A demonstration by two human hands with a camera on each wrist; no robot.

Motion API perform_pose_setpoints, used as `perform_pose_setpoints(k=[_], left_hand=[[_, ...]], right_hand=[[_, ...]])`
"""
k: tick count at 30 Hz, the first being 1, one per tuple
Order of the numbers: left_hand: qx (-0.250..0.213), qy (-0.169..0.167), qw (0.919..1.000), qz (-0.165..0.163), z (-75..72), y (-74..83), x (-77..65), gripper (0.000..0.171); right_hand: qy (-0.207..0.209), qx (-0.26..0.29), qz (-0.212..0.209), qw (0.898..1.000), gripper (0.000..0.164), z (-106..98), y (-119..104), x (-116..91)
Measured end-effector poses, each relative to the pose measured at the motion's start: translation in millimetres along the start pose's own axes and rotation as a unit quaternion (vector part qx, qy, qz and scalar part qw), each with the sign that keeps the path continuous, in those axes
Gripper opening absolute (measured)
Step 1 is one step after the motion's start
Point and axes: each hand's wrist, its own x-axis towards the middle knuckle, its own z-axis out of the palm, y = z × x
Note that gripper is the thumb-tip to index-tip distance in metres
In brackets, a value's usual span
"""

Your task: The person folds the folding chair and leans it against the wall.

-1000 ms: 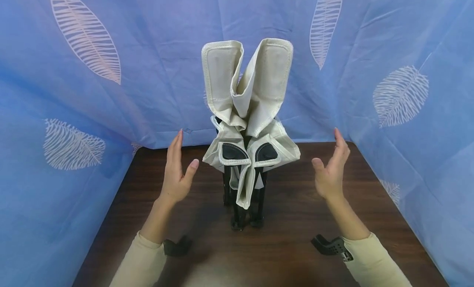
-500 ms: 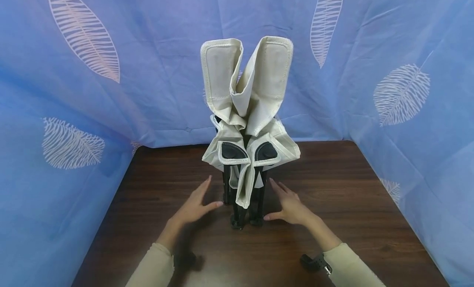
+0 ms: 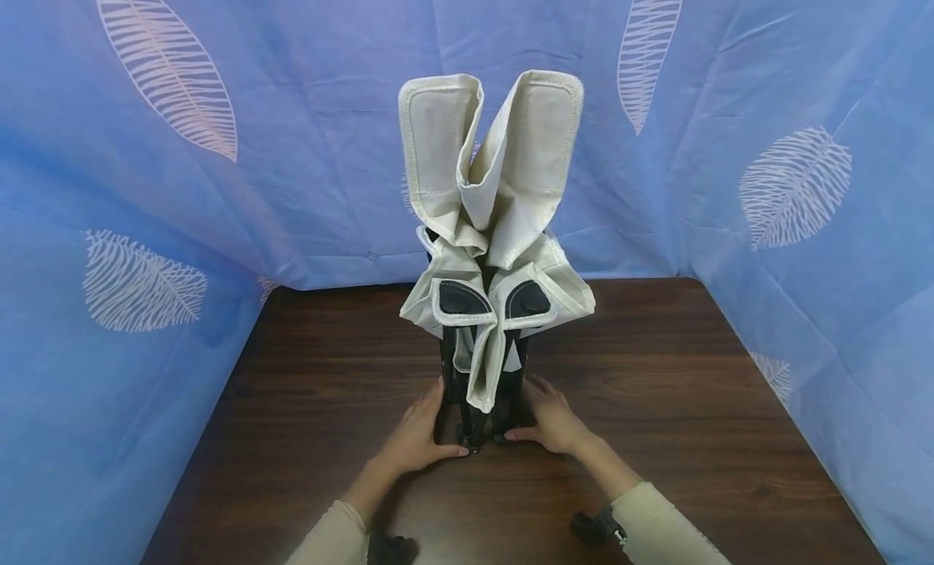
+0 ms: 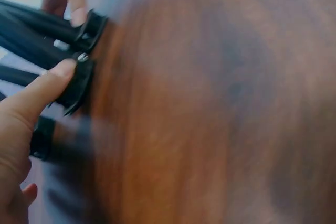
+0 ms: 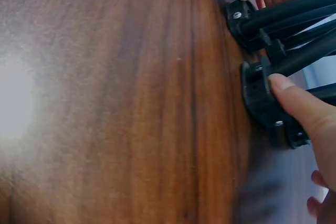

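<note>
A folded camping chair (image 3: 536, 143) stands upright mid-table, its cream fabric bunched above black legs (image 3: 474, 423). Low on its left side, my left hand (image 3: 412, 439) holds the base, thumb at the front and fingers along the outer side. In the left wrist view that thumb presses on a black plastic foot (image 4: 79, 90). My right hand (image 3: 552, 419) mirrors this, with its thumb across a foot (image 5: 257, 93) in the right wrist view and the other fingers behind the legs. Fabric hides the upper frame.
The chair rests on a dark brown wooden table (image 3: 306, 387). Blue curtains (image 3: 328, 143) with white leaf prints enclose the back and both sides. A black wrist camera mount (image 3: 600, 526) hangs beside the right sleeve.
Both hands came down and inward from either side of the chair to its feet, where they now take hold. The chair stays in place.
</note>
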Motion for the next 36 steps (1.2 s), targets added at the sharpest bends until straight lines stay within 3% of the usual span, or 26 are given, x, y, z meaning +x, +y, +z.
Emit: perform_pose_setpoints(k=[4,11,17,28,36], left_hand=[[-0.011,0.032,0.9993,-0.017,10.1,5.6,-2.4,0.121],[0.004,0.056,0.9977,-0.038,19.1,11.1,-3.1,0.119],[-0.001,0.082,0.9962,-0.029,21.6,13.8,-1.3,0.121],[-0.009,0.079,0.9959,-0.042,22.2,14.1,6.8,0.109],[0.003,0.071,0.9966,-0.041,21.3,12.7,12.8,0.104]], right_hand=[[0.016,0.013,-0.013,1.0,0.083,6.5,0.1,-0.7],[0.009,0.014,-0.026,1.0,0.098,13.2,-1.0,-8.9],[0.034,-0.011,-0.036,0.999,0.097,16.7,0.2,-9.2],[0.064,-0.042,-0.022,0.997,0.092,21.8,-1.6,-1.2],[0.041,0.002,0.019,0.999,0.093,23.4,-6.8,4.2]])
